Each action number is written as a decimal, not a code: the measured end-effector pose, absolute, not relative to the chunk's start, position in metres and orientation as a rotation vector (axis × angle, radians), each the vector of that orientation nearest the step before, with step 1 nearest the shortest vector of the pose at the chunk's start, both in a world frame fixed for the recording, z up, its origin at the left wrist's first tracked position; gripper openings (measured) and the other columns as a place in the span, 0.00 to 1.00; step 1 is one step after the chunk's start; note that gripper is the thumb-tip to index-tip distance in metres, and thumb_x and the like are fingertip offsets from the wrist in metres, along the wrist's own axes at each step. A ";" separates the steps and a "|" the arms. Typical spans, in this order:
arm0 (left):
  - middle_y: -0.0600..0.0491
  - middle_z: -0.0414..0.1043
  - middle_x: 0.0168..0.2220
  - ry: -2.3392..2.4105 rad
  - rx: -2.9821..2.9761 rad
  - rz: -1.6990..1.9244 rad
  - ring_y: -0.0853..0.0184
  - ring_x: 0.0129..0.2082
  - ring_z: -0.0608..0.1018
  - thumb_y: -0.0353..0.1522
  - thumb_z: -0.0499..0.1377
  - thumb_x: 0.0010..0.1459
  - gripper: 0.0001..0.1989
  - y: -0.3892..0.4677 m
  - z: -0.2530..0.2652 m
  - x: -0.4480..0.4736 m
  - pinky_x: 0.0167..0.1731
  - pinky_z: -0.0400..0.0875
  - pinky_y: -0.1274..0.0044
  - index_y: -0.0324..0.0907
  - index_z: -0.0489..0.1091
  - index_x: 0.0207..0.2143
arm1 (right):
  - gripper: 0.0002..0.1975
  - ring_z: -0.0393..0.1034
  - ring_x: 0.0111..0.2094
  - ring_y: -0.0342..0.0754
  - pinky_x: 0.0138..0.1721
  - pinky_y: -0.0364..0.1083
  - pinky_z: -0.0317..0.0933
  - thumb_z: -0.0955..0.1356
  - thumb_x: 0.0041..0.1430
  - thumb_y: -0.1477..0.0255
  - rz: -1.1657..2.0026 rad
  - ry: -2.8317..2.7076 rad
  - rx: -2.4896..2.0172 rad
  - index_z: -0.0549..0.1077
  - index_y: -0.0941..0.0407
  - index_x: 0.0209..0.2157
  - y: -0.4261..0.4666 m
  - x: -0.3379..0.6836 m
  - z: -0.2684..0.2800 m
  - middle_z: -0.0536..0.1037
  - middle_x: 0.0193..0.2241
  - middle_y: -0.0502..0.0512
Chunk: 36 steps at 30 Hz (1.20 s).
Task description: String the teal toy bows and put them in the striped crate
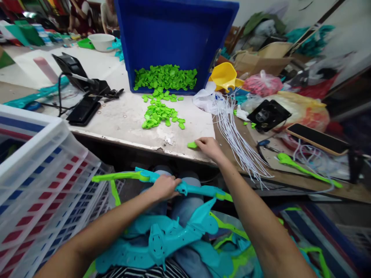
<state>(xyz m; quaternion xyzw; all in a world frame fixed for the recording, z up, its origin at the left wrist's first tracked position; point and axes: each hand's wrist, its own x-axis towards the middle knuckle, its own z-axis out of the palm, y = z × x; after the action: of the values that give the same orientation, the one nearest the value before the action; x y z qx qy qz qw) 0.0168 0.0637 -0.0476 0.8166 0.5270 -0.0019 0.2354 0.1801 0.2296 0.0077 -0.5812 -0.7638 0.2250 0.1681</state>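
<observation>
My left hand (pixel 165 187) is closed around a long turquoise plastic part (pixel 199 190) with lime-green arms at its ends, held above my lap. At the table's front edge, my right hand (pixel 209 147) pinches a small lime-green plastic piece (pixel 191 145) against the tabletop. A loose pile of similar green pieces (pixel 158 114) lies a little beyond it, trailing back to a heap (pixel 166 77) inside the tipped blue bin (pixel 176 34). More turquoise parts (pixel 171 241) with green arms rest across my lap, partly hidden under my forearms.
A white plastic crate (pixel 55 170) stands at the left. White cords (pixel 234 135) hang over the table edge at right, near a phone (pixel 317 138), a black fan (pixel 269 115) and a yellow scoop (pixel 224 76). Another dark phone (pixel 84 111) lies left. People sit at the back left.
</observation>
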 end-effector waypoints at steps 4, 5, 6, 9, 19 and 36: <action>0.46 0.76 0.36 1.367 2.000 -0.093 0.59 0.35 0.76 0.46 0.60 0.52 0.19 0.100 -0.034 0.014 0.32 0.64 0.77 0.40 0.73 0.39 | 0.15 0.67 0.41 0.54 0.46 0.51 0.59 0.61 0.61 0.66 0.236 -2.098 -1.470 0.75 0.58 0.41 0.179 0.178 0.007 0.75 0.37 0.61; 0.48 0.76 0.34 1.336 1.954 -0.089 0.61 0.34 0.76 0.45 0.60 0.52 0.19 0.108 -0.034 0.012 0.31 0.63 0.78 0.39 0.74 0.37 | 0.16 0.66 0.42 0.53 0.46 0.51 0.58 0.59 0.64 0.65 0.241 -2.179 -1.333 0.75 0.57 0.41 0.157 0.176 0.004 0.75 0.38 0.61; 0.49 0.76 0.33 1.304 1.914 -0.067 0.62 0.33 0.75 0.44 0.60 0.52 0.18 0.115 -0.035 0.009 0.30 0.63 0.79 0.39 0.74 0.37 | 0.18 0.66 0.42 0.53 0.45 0.50 0.58 0.57 0.65 0.63 0.300 -2.311 -1.187 0.75 0.55 0.40 0.131 0.176 -0.002 0.75 0.37 0.60; 0.52 0.75 0.31 1.216 1.827 0.023 0.66 0.32 0.73 0.43 0.62 0.48 0.19 0.128 -0.041 0.001 0.29 0.61 0.81 0.37 0.74 0.37 | 0.20 0.67 0.34 0.51 0.39 0.48 0.57 0.61 0.61 0.54 0.569 -2.881 -0.789 0.76 0.53 0.39 0.052 0.189 -0.022 0.76 0.30 0.56; 0.56 0.65 0.21 1.246 1.698 0.013 0.70 0.25 0.66 0.47 0.61 0.45 0.21 0.116 -0.038 -0.002 0.24 0.55 0.79 0.36 0.72 0.25 | 0.13 0.66 0.38 0.52 0.38 0.49 0.56 0.62 0.64 0.65 0.511 -2.861 -1.052 0.75 0.54 0.39 -0.025 0.281 -0.030 0.76 0.34 0.58; 0.53 0.72 0.28 1.194 1.677 0.127 0.67 0.30 0.70 0.47 0.60 0.46 0.24 0.120 -0.055 -0.008 0.29 0.61 0.79 0.33 0.76 0.34 | 0.13 0.66 0.43 0.61 0.44 0.58 0.60 0.66 0.59 0.66 0.002 -2.316 -1.646 0.78 0.59 0.38 0.181 0.161 0.004 0.75 0.38 0.67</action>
<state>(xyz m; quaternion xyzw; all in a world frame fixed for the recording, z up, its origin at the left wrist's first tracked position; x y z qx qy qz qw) -0.0083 0.1204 -0.0548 0.6974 0.4969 0.0529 0.5138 0.1607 0.1814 0.0044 -0.5727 -0.8060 0.0009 0.1498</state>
